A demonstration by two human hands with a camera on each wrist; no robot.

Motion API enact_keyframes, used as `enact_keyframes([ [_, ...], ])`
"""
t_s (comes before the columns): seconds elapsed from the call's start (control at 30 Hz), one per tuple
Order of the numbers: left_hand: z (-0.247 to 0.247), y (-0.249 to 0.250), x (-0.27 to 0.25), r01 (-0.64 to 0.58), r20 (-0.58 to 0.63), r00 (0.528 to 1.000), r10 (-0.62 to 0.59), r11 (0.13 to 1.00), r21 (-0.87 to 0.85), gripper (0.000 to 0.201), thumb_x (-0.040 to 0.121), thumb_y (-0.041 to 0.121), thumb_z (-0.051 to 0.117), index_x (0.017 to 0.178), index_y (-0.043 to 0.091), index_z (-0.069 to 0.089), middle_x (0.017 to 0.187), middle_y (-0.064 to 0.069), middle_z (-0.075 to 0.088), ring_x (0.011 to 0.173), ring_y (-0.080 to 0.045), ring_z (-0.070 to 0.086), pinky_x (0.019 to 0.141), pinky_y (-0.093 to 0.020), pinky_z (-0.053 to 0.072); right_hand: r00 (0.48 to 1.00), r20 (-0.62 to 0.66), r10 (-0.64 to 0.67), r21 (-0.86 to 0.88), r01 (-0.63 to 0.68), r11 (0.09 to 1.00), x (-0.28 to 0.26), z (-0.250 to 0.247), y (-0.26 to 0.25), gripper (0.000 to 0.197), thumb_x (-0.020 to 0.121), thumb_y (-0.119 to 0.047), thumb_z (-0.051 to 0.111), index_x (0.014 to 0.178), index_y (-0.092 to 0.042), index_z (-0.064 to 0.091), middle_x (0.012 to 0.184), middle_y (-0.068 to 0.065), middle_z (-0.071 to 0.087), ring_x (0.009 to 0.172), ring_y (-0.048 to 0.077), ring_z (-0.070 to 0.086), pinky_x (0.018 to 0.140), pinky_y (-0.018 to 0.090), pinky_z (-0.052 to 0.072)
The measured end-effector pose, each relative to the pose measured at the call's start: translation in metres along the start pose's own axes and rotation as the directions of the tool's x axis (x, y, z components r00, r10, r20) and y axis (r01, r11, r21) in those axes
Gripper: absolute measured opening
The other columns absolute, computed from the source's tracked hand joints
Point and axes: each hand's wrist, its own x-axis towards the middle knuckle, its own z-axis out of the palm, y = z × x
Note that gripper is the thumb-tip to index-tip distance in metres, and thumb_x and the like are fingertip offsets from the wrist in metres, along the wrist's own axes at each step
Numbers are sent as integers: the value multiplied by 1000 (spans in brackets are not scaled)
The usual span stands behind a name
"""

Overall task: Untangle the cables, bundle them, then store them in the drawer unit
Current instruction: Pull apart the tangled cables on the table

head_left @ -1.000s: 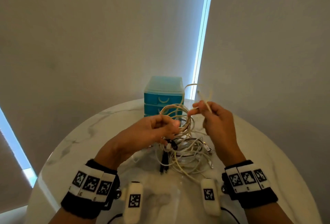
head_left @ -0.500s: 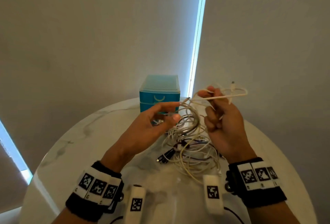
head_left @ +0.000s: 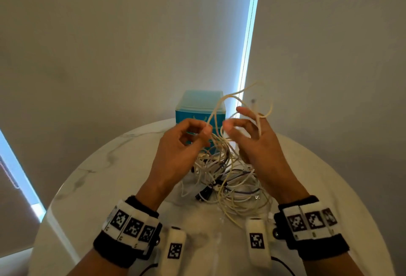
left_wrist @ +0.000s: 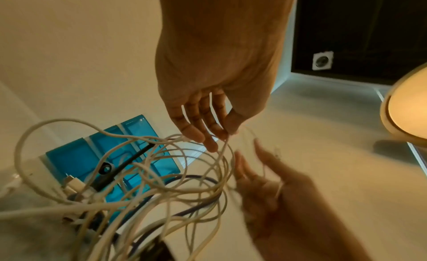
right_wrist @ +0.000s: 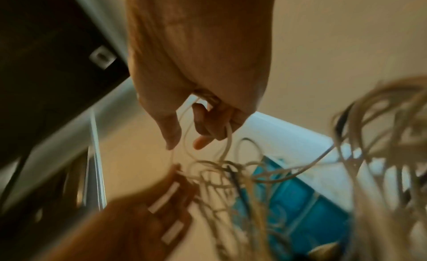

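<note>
Both hands are working above the middle of the round table (head_left: pixel 92 187), raised clear of the heap so that one strand can be followed out of it. The left hand (head_left: pixel 182 144) is pinching a cream cable (head_left: pixel 216 113) between thumb and fingertip, its other fingers curled loosely, likely anchoring the strand near the knot. The right hand (head_left: pixel 254 141) is spread with fingers mostly straight; a loop of the same cream cable is hanging over one finger, probably to keep the freed slack apart from the rest. The tangle of cables (head_left: pixel 230 179) is lying on the table below and between the wrists, white, cream, purple and black strands crossing. The blue drawer unit (head_left: pixel 193 111) is standing at the far edge, drawers apparently closed; untangling looks early, with bundling and storing not yet begun.
</note>
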Motion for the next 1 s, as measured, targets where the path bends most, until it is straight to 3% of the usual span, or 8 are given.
enact_keyframes([
  [0.07,-7,2,4,27,-66,997,-36,990,-142,17,103,29,69,109,13,73,96,-3,79,89,-17,77,79,-33,62,997,-49,-55,-319,36,947,1,3,19,38,90,-32,84,120,-35,61,98,-9,72,83,10,72,67,26,59],
  [0.2,-30,5,15,5,-213,974,-84,937,-350,19,107,22,62,109,5,69,86,-3,71,84,-17,70,78,-31,61,973,-191,-131,-600,-10,800,12,-11,42,23,91,-11,71,81,-28,60,68,-8,61,61,6,61,60,31,48],
  [0.3,-40,9,18,-3,-252,960,-121,897,-442,17,108,23,61,108,8,69,80,3,66,80,-14,66,72,-26,59,988,-136,-70,-435,4,901,12,-14,36,21,88,-5,78,89,-22,66,67,-6,57,66,4,61,69,27,49],
  [0.4,-35,12,16,8,-218,969,-116,898,-441,19,107,23,62,111,6,69,84,0,68,82,-14,69,73,-26,60,989,146,6,-222,27,975,3,1,17,24,91,-24,83,113,-24,72,87,4,73,93,12,77,89,29,58],
  [0.53,-32,22,12,16,-161,981,-106,876,-481,18,106,23,63,111,7,69,88,-2,72,84,-17,73,76,-29,61,950,311,-6,-447,152,882,-7,22,18,25,94,-45,78,118,-37,75,84,-4,75,76,10,73,73,21,57],
  [0.73,-58,25,22,-34,-185,976,-118,752,-659,16,109,19,54,100,14,66,93,-1,72,90,-18,74,84,-35,63,977,-71,-202,-189,185,964,5,-10,-2,14,99,-33,74,112,-28,78,68,-9,64,62,10,55,60,20,46],
  [0.87,-75,21,34,1,-188,960,-206,676,-737,15,109,20,54,99,16,64,93,0,72,90,-18,74,89,-36,62,917,-398,-17,145,82,986,23,-54,5,24,107,-38,61,108,-16,72,67,-10,45,59,7,35,53,22,32],
  [1.0,-105,18,50,-12,-225,956,-188,741,-671,12,110,27,52,104,23,63,86,8,65,69,-8,61,64,-22,56,811,-545,214,502,111,858,44,-106,17,26,113,-32,49,94,-17,59,62,-7,36,52,9,31,51,25,27],
])
